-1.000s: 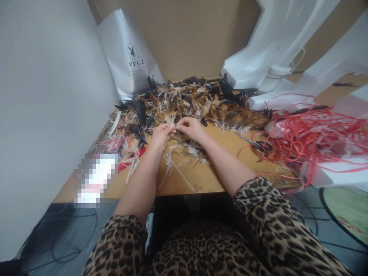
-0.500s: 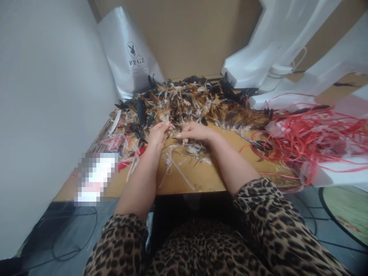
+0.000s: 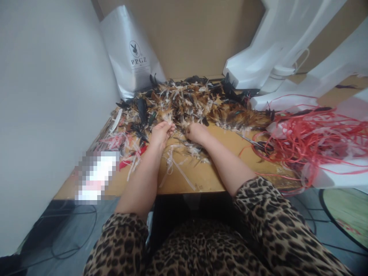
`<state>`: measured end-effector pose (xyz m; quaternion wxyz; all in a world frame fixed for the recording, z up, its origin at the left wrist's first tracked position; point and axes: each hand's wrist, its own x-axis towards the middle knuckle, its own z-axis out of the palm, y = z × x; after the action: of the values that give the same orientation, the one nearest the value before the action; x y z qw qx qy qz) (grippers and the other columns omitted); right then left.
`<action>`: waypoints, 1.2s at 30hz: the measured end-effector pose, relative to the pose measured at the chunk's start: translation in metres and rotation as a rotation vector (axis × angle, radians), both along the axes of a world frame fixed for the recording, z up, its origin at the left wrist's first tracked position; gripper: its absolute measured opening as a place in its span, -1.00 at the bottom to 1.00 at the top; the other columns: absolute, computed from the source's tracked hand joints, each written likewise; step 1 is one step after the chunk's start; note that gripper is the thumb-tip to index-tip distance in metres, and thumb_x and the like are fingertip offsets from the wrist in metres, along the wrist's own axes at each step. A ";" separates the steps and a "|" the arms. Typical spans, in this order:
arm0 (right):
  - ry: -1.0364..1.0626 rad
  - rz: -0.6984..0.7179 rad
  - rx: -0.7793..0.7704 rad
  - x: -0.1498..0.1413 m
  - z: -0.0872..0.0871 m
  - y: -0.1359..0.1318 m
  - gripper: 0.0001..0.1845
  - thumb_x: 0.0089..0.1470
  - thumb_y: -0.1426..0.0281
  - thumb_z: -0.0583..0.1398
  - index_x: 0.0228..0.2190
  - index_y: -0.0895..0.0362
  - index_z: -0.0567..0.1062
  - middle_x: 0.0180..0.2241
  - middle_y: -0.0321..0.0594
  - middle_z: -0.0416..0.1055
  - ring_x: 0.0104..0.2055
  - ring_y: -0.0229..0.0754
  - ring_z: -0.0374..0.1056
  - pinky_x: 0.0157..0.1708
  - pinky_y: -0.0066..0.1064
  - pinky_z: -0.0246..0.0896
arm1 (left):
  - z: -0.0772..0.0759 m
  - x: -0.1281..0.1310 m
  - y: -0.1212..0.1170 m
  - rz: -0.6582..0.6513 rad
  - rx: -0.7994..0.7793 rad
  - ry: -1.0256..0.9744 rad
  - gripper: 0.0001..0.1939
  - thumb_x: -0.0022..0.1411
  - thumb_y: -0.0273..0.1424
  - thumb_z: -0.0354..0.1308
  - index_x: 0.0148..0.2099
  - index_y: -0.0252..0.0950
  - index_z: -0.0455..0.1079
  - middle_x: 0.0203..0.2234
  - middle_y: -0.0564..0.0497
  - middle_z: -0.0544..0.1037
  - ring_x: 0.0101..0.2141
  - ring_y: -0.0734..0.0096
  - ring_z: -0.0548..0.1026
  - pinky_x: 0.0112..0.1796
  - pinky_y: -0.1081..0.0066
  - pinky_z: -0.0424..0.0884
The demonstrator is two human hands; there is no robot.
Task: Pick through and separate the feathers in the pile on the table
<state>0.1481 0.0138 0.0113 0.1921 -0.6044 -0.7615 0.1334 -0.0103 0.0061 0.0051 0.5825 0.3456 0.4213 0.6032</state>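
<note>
A wide heap of brown, black and white feathers (image 3: 195, 103) covers the back of the wooden table (image 3: 224, 172). My left hand (image 3: 161, 133) rests at the heap's near edge with its fingers curled round a few feathers. My right hand (image 3: 197, 132) lies just to its right, fingers tucked under and pinching into the feathers. Loose feathers and pale strips lie beneath both wrists.
A tangle of red plastic string (image 3: 310, 134) spreads over the table's right side, with scissors (image 3: 255, 143) at its left edge. A silver bag (image 3: 132, 53) leans at the back left. White bags (image 3: 287, 50) stand at the back right. Cables lie on the floor.
My right hand has moved from a flat pinch beside my left hand back into the feather heap, its fingers now curled under. My left hand has stayed almost in place.
</note>
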 end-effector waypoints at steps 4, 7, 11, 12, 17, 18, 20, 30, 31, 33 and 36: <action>0.216 -0.008 0.004 0.005 -0.002 0.006 -0.92 -0.27 0.46 0.22 -0.69 0.17 0.45 -0.64 -0.18 0.36 -0.50 -0.24 0.28 -0.45 -0.45 0.11 | -0.001 0.000 0.000 -0.018 0.001 0.002 -0.85 -0.08 -0.44 0.26 -0.45 -0.40 0.36 -0.55 0.03 0.48 -0.58 0.68 0.39 -0.58 0.65 0.24; 0.589 0.019 -0.112 0.008 -0.002 0.010 -0.90 -0.23 0.40 0.20 -0.64 0.19 0.44 -0.62 -0.26 0.37 -0.58 -0.34 0.23 -0.52 -0.50 0.10 | -0.002 0.000 0.000 -0.039 -0.013 -0.016 -0.87 -0.06 -0.46 0.25 -0.44 -0.40 0.36 -0.55 0.03 0.49 -0.58 0.67 0.40 -0.57 0.65 0.26; 1.074 0.038 -0.377 0.006 0.001 0.011 -0.85 -0.26 0.38 0.24 -0.57 0.21 0.41 -0.60 -0.27 0.41 -0.65 -0.41 0.19 -0.62 -0.55 0.05 | -0.001 0.001 -0.001 -0.105 -0.042 -0.024 -0.88 -0.05 -0.48 0.24 -0.43 -0.41 0.36 -0.52 0.00 0.51 -0.57 0.66 0.42 -0.57 0.65 0.27; 1.146 0.041 -0.418 0.006 0.002 0.011 -0.82 -0.28 0.37 0.26 -0.55 0.21 0.40 -0.59 -0.28 0.41 -0.65 -0.41 0.19 -0.64 -0.56 0.02 | 0.000 0.001 -0.002 -0.117 -0.050 -0.022 -0.89 -0.05 -0.49 0.24 -0.43 -0.41 0.36 -0.51 -0.01 0.51 -0.57 0.65 0.42 -0.57 0.65 0.28; 1.298 0.064 -0.464 0.005 0.004 0.010 -0.70 -0.37 0.32 0.34 -0.54 0.20 0.39 -0.64 -0.36 0.36 -0.66 -0.43 0.17 -0.67 -0.57 -0.04 | 0.001 0.003 -0.004 -0.153 -0.072 -0.012 -0.87 -0.05 -0.49 0.24 -0.40 -0.42 0.36 -0.49 -0.05 0.54 -0.55 0.61 0.46 -0.57 0.65 0.30; 1.309 0.070 -0.460 0.005 0.004 0.010 -0.68 -0.39 0.32 0.34 -0.55 0.20 0.39 -0.65 -0.38 0.35 -0.66 -0.43 0.16 -0.67 -0.57 -0.04 | 0.001 0.003 -0.004 -0.160 -0.072 -0.012 -0.86 -0.05 -0.49 0.25 -0.40 -0.41 0.36 -0.49 -0.05 0.54 -0.55 0.60 0.46 -0.57 0.65 0.30; 1.318 0.077 -0.452 0.005 0.005 0.010 -0.66 -0.41 0.31 0.35 -0.55 0.20 0.38 -0.66 -0.39 0.34 -0.66 -0.44 0.15 -0.67 -0.58 -0.05 | 0.001 0.004 -0.005 -0.177 -0.077 -0.013 -0.85 -0.06 -0.49 0.25 -0.39 -0.41 0.37 -0.49 -0.06 0.54 -0.54 0.58 0.47 -0.57 0.64 0.30; 1.276 0.096 -0.368 -0.003 0.001 0.007 -0.68 -0.38 0.28 0.33 -0.56 0.20 0.39 -0.70 -0.40 0.29 -0.66 -0.44 0.12 -0.65 -0.58 -0.04 | 0.005 0.007 -0.011 -0.234 -0.085 0.017 -0.82 -0.08 -0.48 0.27 -0.38 -0.43 0.37 -0.48 -0.10 0.55 -0.56 0.59 0.46 -0.58 0.66 0.30; 1.271 0.100 -0.358 -0.004 0.001 0.007 -0.69 -0.37 0.28 0.32 -0.56 0.20 0.39 -0.70 -0.40 0.28 -0.66 -0.44 0.12 -0.64 -0.58 -0.04 | 0.005 0.008 -0.011 -0.234 -0.085 0.018 -0.82 -0.08 -0.48 0.27 -0.38 -0.43 0.37 -0.49 -0.09 0.55 -0.57 0.60 0.46 -0.58 0.66 0.30; 1.262 0.107 -0.334 -0.004 0.000 0.007 -0.71 -0.36 0.29 0.31 -0.56 0.21 0.40 -0.70 -0.40 0.29 -0.65 -0.44 0.12 -0.64 -0.58 -0.04 | 0.006 0.009 -0.012 -0.233 -0.086 0.021 -0.84 -0.07 -0.49 0.26 -0.39 -0.43 0.37 -0.52 -0.08 0.54 -0.57 0.61 0.45 -0.58 0.66 0.30; 1.242 0.106 -0.296 -0.006 0.000 0.006 -0.73 -0.33 0.29 0.30 -0.56 0.20 0.40 -0.69 -0.40 0.29 -0.65 -0.45 0.12 -0.62 -0.58 -0.03 | 0.007 0.010 -0.013 -0.233 -0.081 0.034 -0.87 -0.06 -0.51 0.25 -0.40 -0.44 0.38 -0.55 -0.06 0.53 -0.58 0.63 0.44 -0.57 0.67 0.30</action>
<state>0.1426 0.0196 0.0116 0.5051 -0.3961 -0.5106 0.5721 -0.0001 -0.0070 0.0121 0.6547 0.3786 0.4123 0.5080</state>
